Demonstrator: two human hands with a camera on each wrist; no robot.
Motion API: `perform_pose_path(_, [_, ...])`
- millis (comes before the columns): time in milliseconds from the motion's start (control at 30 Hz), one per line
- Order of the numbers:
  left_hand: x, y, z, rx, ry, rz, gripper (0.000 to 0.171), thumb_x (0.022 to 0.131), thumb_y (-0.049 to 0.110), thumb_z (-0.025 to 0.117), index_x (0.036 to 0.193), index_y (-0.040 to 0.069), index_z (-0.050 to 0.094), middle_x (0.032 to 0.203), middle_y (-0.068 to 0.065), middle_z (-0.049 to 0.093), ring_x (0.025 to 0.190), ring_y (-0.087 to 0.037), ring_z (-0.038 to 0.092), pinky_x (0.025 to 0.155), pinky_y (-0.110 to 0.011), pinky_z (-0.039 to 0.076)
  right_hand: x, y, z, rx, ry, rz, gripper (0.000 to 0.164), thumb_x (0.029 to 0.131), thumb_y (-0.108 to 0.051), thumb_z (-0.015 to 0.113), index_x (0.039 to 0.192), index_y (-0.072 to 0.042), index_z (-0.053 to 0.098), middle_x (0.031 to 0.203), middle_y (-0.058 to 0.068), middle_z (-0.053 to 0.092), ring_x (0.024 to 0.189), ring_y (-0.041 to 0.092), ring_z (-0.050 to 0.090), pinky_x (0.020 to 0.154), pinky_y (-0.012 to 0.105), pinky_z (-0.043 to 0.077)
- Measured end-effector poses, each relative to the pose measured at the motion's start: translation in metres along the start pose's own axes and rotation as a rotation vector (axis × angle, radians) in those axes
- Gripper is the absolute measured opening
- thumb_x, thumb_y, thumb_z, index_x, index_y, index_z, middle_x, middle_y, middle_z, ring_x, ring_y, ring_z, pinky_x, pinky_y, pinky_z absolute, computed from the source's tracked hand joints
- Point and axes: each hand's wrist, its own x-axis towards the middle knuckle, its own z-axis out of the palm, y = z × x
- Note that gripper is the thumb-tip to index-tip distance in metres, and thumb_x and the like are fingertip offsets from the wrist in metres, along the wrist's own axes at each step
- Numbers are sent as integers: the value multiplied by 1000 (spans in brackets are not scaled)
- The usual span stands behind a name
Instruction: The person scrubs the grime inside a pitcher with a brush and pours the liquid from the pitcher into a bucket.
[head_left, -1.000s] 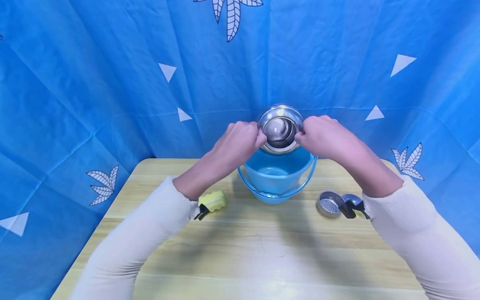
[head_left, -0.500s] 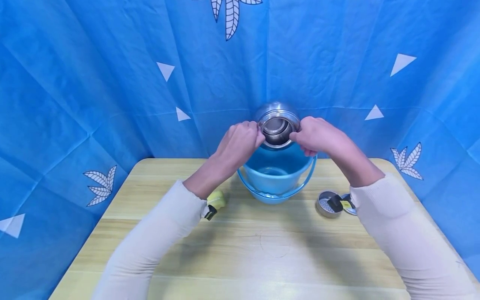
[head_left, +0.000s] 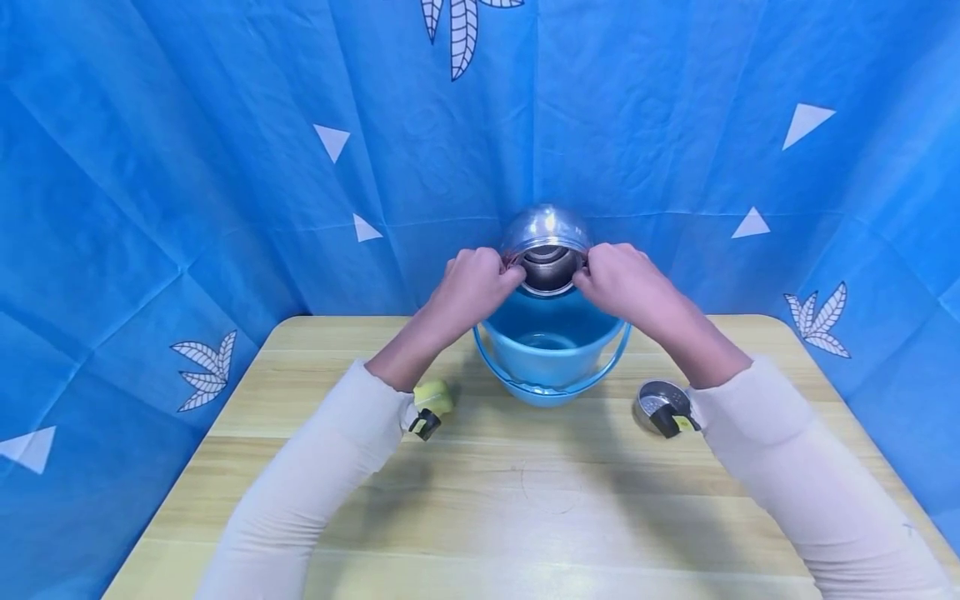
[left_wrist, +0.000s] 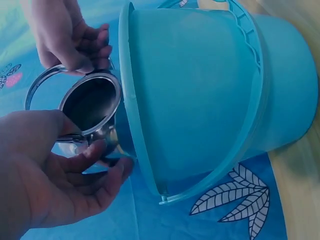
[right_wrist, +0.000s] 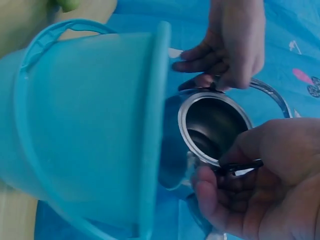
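A shiny steel teapot (head_left: 546,223) is tipped above the back of a light-blue bucket (head_left: 543,362), its round mouth facing forward and down. My left hand (head_left: 474,287) pinches it at the left side of the mouth, where the hoop handle (left_wrist: 40,85) joins. On the opposite side my right hand (head_left: 626,283) grips the other handle joint, thumb by the rim (right_wrist: 186,112). In the left wrist view the teapot's mouth opens beside the bucket's rim (left_wrist: 131,100). The teapot's base is turned away towards the curtain.
A perforated steel strainer cup (head_left: 643,408) lies on the wooden table (head_left: 525,517) right of the bucket, partly behind the right wrist's black camera mount. Left of the bucket is a yellow-green object (head_left: 435,396), partly covered by the left cuff. A blue curtain (head_left: 637,125) hangs behind.
The teapot has tipped further, its mouth turning lower and its rounded body showing more on top. Both hands have shifted slightly left with it, and the right hand's fingers have gathered in.
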Motion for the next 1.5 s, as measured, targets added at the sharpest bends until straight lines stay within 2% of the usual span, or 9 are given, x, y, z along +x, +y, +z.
perform_pose_path(100, [1, 0, -1, 0, -32, -60, 42, 97, 38, 57, 64, 12, 49, 62, -2, 43, 58, -22, 52, 50, -29, 35, -2, 2, 8, -16, 56, -37, 26, 98, -12, 50, 74, -5, 56, 68, 9, 49, 62, 27, 53, 55, 33, 41])
perform_pose_path(233, [1, -2, 0, -6, -66, -140, 36, 96, 42, 64, 89, 7, 59, 77, -7, 55, 68, -24, 60, 53, -29, 44, -4, 4, 19, -43, 114, -104, 27, 97, -8, 49, 71, -6, 53, 65, 8, 48, 59, 26, 52, 53, 33, 42])
perform_pose_path(433, [0, -5, 1, -41, -136, -164, 43, 95, 39, 70, 117, 3, 63, 90, -10, 62, 70, -22, 60, 55, -28, 43, -6, 6, 34, -77, 164, -143, 24, 97, -7, 51, 74, -4, 57, 68, 10, 52, 62, 27, 54, 55, 35, 46])
perform_pose_path(667, [-5, -10, 7, -92, -70, -184, 63, 91, 36, 76, 142, 5, 56, 127, -13, 67, 100, -27, 65, 73, -35, 58, -6, 6, 46, -78, 215, -165, 21, 97, -6, 51, 78, -1, 59, 70, 12, 54, 66, 29, 56, 55, 38, 47])
perform_pose_path(867, [-10, -15, 15, -148, -13, -172, 58, 91, 32, 77, 141, 9, 56, 134, -11, 67, 105, -27, 66, 84, -38, 61, -5, 7, 52, -60, 219, -154, 21, 99, -6, 51, 83, 3, 61, 73, 14, 56, 70, 30, 57, 59, 38, 47])
perform_pose_path(1000, [-13, -17, 20, -162, 27, -157, 56, 91, 29, 77, 139, 10, 54, 128, -9, 70, 100, -26, 66, 77, -35, 57, -5, 6, 55, -44, 213, -125, 20, 99, -7, 52, 85, 3, 61, 77, 15, 57, 72, 31, 59, 62, 39, 52])
perform_pose_path(1167, [-18, -19, 25, -138, 78, -161, 65, 91, 29, 78, 142, 8, 46, 123, -13, 70, 95, -27, 66, 71, -34, 56, -4, 3, 56, -15, 197, -67, 19, 99, -9, 54, 93, 6, 63, 86, 19, 61, 79, 34, 60, 69, 43, 57])
perform_pose_path(1300, [-23, -21, 29, -144, 108, -145, 67, 91, 26, 79, 143, 7, 43, 123, -16, 68, 97, -28, 67, 76, -36, 60, -3, 1, 56, 17, 180, -31, 18, 98, -11, 58, 93, 5, 64, 90, 19, 62, 83, 35, 60, 69, 43, 56])
perform_pose_path(1500, [-27, -25, 35, -159, 166, -86, 66, 90, 20, 80, 143, 6, 42, 129, -18, 66, 110, -31, 66, 91, -42, 62, -2, -1, 56, 85, 152, 24, 19, 96, -13, 64, 97, 5, 69, 89, 18, 62, 81, 34, 59, 61, 35, 48])
